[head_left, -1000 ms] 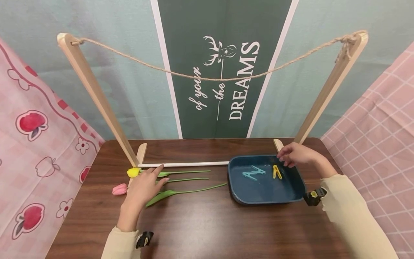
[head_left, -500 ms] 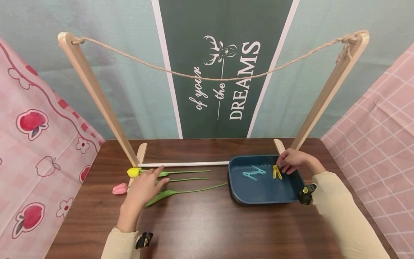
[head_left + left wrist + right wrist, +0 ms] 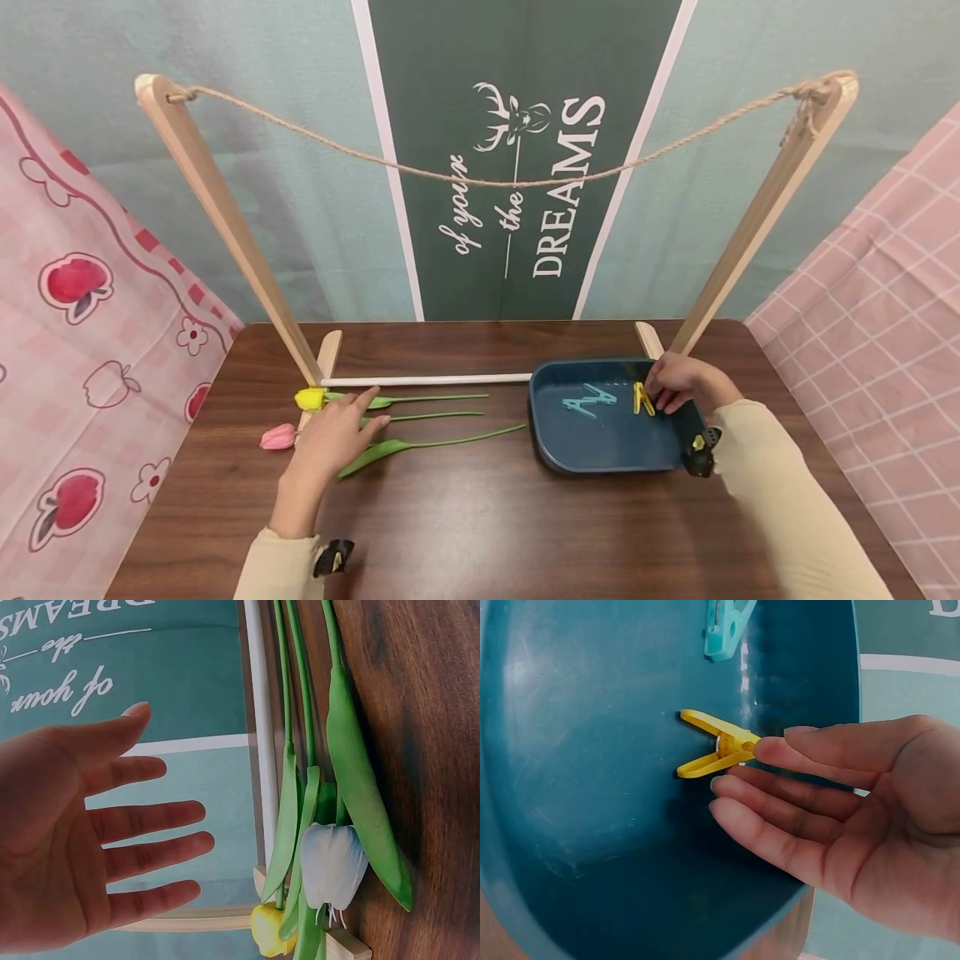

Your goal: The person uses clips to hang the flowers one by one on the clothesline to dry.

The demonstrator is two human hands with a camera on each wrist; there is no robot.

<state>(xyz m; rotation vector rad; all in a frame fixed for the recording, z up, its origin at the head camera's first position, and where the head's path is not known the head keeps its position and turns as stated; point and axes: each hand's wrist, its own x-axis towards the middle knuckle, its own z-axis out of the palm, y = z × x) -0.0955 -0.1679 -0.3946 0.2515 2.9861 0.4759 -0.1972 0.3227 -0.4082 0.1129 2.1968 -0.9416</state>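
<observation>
My left hand (image 3: 333, 442) spreads its straight fingers over artificial tulips laid on the table. A yellow tulip (image 3: 309, 399) and a pink tulip (image 3: 277, 437) show their heads in the head view. The white tulip head (image 3: 334, 866) appears in the left wrist view; from above, the hand covers it. My right hand (image 3: 684, 383) reaches into the right end of a blue tray (image 3: 611, 457). Its fingertips are right at the end of a yellow clothespin (image 3: 716, 746), with the fingers loosely bent and not closed round it. Light-blue clothespins (image 3: 588, 400) lie left of it.
Two wooden posts (image 3: 225, 225) stand at either side, with a sagging twine rope (image 3: 480, 181) strung between their tops. A white rod (image 3: 427, 381) runs low between them, behind the stems. Patterned cloths hang at the back and sides.
My right hand has come down and forward from the tray's back right rim to the yellow clothespin. The left hand has stayed over the tulips.
</observation>
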